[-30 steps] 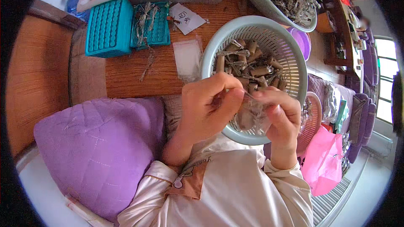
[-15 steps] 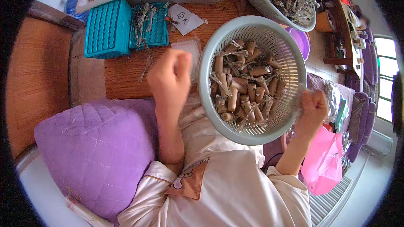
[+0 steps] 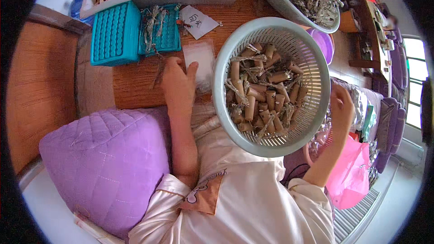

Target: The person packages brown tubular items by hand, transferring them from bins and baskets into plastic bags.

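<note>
Resting left hand (image 3: 178, 86) on clear bag (image 3: 199, 61) (flat) — long axis pointing away

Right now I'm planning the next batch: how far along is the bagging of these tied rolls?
Done: shiny filled packets lie piled at the person's right, by the right hand. In hand: the left hand rests on the stack of clear empty bags on the wooden table. Left: the pale green basket holds many tied rolls.
</note>
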Available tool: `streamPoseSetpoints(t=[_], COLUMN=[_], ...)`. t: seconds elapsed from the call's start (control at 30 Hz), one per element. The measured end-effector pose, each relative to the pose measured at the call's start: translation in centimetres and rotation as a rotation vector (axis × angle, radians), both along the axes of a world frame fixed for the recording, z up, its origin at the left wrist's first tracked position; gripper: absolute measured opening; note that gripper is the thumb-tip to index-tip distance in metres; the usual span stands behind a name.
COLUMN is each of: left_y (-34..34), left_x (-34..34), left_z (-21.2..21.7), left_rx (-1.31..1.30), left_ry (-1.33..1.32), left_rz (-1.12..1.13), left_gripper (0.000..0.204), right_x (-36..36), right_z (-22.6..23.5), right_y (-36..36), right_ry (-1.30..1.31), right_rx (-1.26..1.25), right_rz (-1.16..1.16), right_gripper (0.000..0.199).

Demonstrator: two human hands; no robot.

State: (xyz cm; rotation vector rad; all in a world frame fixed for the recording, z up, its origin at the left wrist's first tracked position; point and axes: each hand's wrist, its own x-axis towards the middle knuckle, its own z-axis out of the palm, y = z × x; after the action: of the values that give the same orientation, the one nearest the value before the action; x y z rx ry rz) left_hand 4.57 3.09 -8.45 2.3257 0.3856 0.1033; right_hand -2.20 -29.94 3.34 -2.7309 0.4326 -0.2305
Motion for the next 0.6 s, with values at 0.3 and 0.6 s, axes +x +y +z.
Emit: streamPoseSetpoints(t=[0.3, 0.6], left_y=[0.7, 1.5], left_x=[0.4, 0.2], left_z=[-0.3, -0.2], left_rx=[0.115, 0.124], left_ry=[0.112, 0.015], left_rz=[-0.061, -0.017], left_gripper=[0.023, 0.013], right_x=[6.6, 5.5], right_z=[-3.1, -2.5], right_y=[4.3, 4.2], right_ry=[0.189, 0.104], right_rx=[-0.427, -0.046], right_rz=[0.559, 0.434], right_gripper=[0.019, 0.027])
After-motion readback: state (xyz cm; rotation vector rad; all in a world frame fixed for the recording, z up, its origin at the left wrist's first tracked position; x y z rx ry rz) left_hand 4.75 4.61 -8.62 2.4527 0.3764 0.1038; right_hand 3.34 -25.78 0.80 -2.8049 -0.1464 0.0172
